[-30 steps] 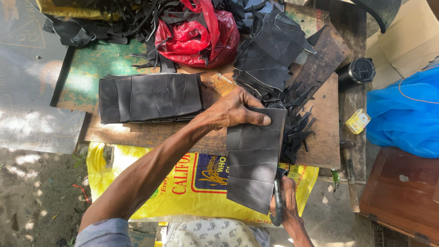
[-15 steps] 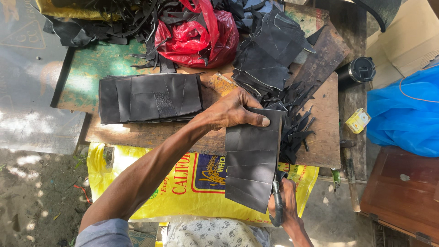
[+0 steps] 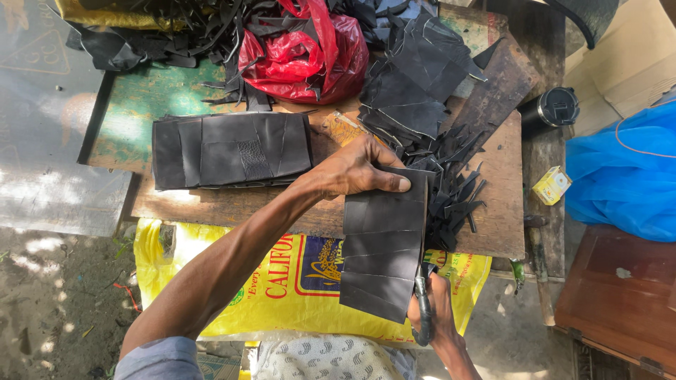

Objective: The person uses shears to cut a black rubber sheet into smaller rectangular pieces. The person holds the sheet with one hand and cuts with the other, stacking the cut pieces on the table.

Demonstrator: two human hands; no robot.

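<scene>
1. The left hand (image 3: 359, 169) lies palm down on the top end of a black sheet (image 3: 384, 243), fingers spread flat and thumb along its upper edge, pressing it to the bench (image 3: 232, 204); it grips nothing.
2. The sheet is long and made of joined panels. Its upper part rests on the bench's front edge, and its lower part hangs past the edge over a yellow sack (image 3: 296, 281).
3. The right hand (image 3: 433, 309) is below the bench, at the sheet's lower right edge, closed around dark shears (image 3: 422, 302). The blades meet that edge, but how far they are apart cannot be told.
4. Just right of the sheet, a heap of narrow black strips (image 3: 458, 183) lies on the bench, touching the sheet's right side.
5. Left of the left hand, a stack of flat black pieces (image 3: 229, 149) lies across the bench, apart from the sheet.
6. Behind it sits a red bag (image 3: 303, 49), with more black scraps (image 3: 169, 35) spread to its left.
7. Right of the bag, larger black cut pieces (image 3: 415, 77) are piled at the back of the bench.
8. A dark cup (image 3: 556, 107) stands off the bench's right end, and a small yellow box (image 3: 551, 185) lies nearer, on a wooden rail.
9. A blue bag (image 3: 627, 176) fills the far right, above a brown board (image 3: 620, 288).
10. The yellow sack hangs from the bench front, over the person's patterned lap.
</scene>
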